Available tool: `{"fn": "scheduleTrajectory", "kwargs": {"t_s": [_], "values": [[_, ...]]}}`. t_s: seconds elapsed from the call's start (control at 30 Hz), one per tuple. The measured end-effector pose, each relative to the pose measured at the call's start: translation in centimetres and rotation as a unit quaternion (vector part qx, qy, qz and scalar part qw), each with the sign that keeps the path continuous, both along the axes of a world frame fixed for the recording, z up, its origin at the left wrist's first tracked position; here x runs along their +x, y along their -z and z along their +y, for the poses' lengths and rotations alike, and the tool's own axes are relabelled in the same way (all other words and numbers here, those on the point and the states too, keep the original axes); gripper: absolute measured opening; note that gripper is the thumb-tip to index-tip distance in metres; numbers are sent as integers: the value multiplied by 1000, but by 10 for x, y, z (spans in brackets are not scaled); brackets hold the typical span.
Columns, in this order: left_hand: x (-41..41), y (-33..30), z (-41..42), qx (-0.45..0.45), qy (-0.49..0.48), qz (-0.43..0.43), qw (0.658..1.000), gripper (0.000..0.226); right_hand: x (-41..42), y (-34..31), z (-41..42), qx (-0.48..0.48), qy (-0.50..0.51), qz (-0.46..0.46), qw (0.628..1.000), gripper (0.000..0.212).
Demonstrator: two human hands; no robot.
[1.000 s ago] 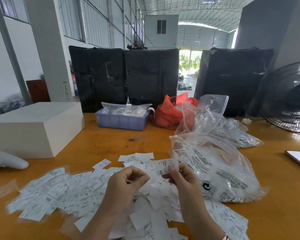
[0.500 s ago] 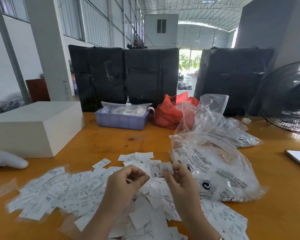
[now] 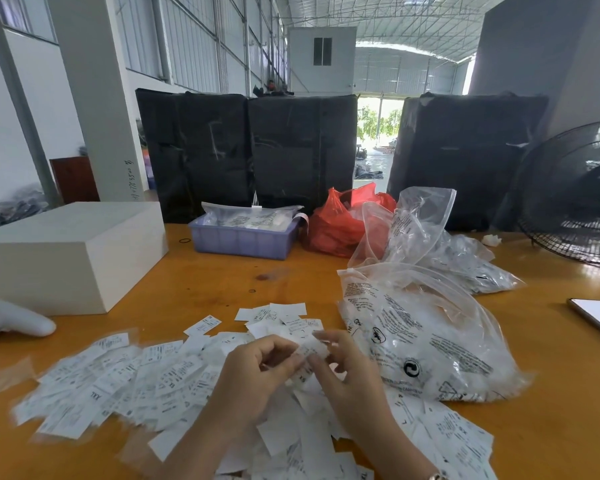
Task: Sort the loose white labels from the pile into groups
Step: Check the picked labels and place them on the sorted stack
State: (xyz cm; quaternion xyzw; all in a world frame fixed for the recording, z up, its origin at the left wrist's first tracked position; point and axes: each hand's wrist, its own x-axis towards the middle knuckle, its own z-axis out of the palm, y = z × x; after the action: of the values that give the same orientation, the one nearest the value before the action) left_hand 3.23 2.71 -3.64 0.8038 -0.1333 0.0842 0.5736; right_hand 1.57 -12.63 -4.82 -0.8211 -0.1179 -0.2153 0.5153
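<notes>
1. Head view, hands: left hand (image 3: pixel 257 379) and right hand (image 3: pixel 347 372) meet above the pile of labels (image 3: pixel 174 382). Both pinch one small label (image 3: pixel 314 349) between thumb and fingertips; the other fingers are curled. Motion blur hides the print on it.
2. Head view, task items: the pile spreads across the wooden table (image 3: pixel 551 427), from the left of the hands to under both wrists. A few labels lie apart just behind the hands. No clearly separate groups can be made out.
3. Risk, misread: labels overlap and some carry size marks such as XXL. A hasty reading would likely put a label in the wrong group.
4. Risk, scatter: the fan (image 3: pixel 575 192) stands at the right rear. Whether it runs cannot be told; airflow could shift the light labels.
5. Risk, mixing: labels reach under the printed clear bag (image 3: pixel 423 341) just right of the hands and could be missed.
6. Surroundings: white box (image 3: pixel 66 251) and white controller (image 3: pixel 14 322) on the left, purple tray (image 3: pixel 243 240) and red bag (image 3: pixel 340 226) behind, phone (image 3: pixel 596 318) at the right edge. None blocks the hands.
</notes>
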Motion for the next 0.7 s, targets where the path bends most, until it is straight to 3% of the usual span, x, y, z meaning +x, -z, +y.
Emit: {"fn": "scheduleTrajectory", "kwargs": {"t_s": [0.13, 0.23, 0.33, 0.43, 0.5, 0.57, 0.7], "values": [[2, -1, 1, -36, -48, 0, 998, 11, -1, 1, 0, 25, 42, -21, 999, 24], [3, -1, 2, -25, -51, -18, 998, 2, -2, 1, 1, -29, 37, -55, 997, 25], [3, 1, 2, -25, -56, -23, 998, 3, -5, 2, 5, -72, 23, -61, 995, 8], [5, 2, 1, -28, -62, -14, 998, 5, -6, 3, 7, -114, 20, -63, 991, 17], [5, 2, 4, -34, -81, -5, 996, 7, -6, 1, 6, -99, 13, -58, 993, 8], [6, 0, 11, -60, -120, 4, 991, 9, -5, -3, 2, -75, 23, -51, 996, 16], [13, -2, 35, -68, -232, 36, 970, 10, 4, -19, -21, -29, 128, -92, 987, 19]]}}
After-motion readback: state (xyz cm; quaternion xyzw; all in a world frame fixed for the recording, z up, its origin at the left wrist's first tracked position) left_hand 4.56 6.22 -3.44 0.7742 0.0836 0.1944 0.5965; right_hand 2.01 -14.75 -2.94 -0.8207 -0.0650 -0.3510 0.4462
